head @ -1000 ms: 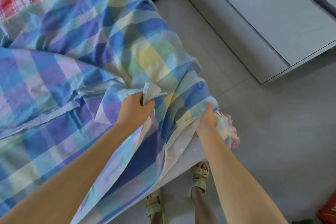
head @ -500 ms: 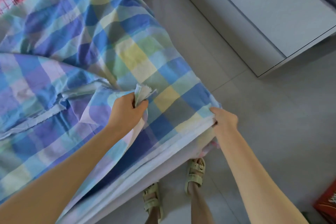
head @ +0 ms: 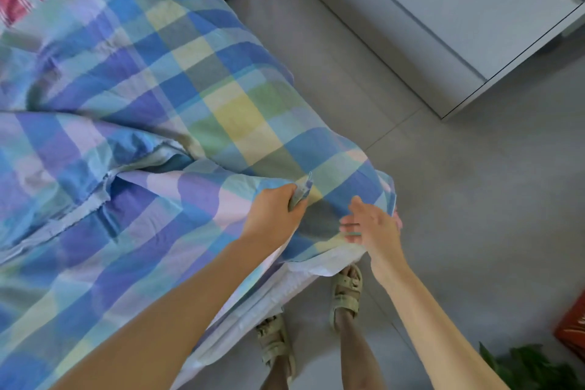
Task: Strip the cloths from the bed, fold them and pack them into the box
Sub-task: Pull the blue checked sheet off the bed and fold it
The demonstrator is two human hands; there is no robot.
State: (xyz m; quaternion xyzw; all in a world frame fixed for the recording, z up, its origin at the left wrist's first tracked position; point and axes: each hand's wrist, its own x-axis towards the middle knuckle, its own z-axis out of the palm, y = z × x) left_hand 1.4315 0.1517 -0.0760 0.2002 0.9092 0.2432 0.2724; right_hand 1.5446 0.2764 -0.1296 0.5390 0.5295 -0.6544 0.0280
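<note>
The person's forearms are bare along their whole visible length, down to the left hand (head: pixel 272 215) and the right hand (head: pixel 373 228). On the feet is a pair of chunky, matte, pale sage-green sandals, the left sandal (head: pixel 275 342) and the right sandal (head: pixel 345 291), each with broad straps across the foot and buckles of the same colour. The lower legs above them are bare.

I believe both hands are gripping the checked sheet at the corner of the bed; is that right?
Not quite: only the left hand grips the checked sheet. The head view shows the right hand at that corner with its fingers spread open, gripping nothing.
</note>
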